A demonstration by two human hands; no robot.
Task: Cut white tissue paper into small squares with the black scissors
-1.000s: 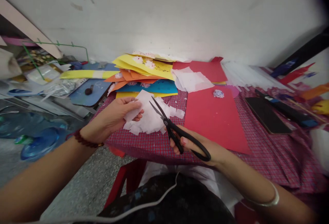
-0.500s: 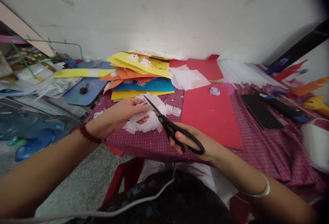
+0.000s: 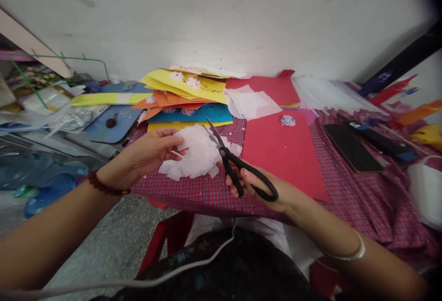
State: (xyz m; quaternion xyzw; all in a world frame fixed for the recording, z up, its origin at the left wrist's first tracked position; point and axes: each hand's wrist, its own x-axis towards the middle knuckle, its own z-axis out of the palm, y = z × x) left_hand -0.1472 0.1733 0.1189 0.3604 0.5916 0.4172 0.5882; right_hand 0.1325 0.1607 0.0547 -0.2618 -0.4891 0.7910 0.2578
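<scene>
My right hand [image 3: 253, 181] grips black-handled scissors [image 3: 226, 156], fingers through the loops. The scissor blades are slightly apart and point up and left over a heap of white paper scraps [image 3: 196, 165]. At the heap's left side, my left hand [image 3: 160, 149] pinches a piece of white paper [image 3: 186, 136] between thumb and fingers. Where that piece ends and the heap begins is hard to make out. The blade tips are apart from my left fingers.
A red sheet [image 3: 281, 153] bearing a small speckled white paper ball [image 3: 287, 120] lies on the checked tablecloth [image 3: 348, 199]. Behind are stacked coloured sheets [image 3: 193, 112] and white paper [image 3: 253, 103]. A black phone-like slab [image 3: 352, 148] lies right. A blue water bottle [image 3: 51, 195] is at lower left.
My left hand has moved left, away from the scissors. The scissors have turned more upright, and their blades no longer reach beside my left fingers.
</scene>
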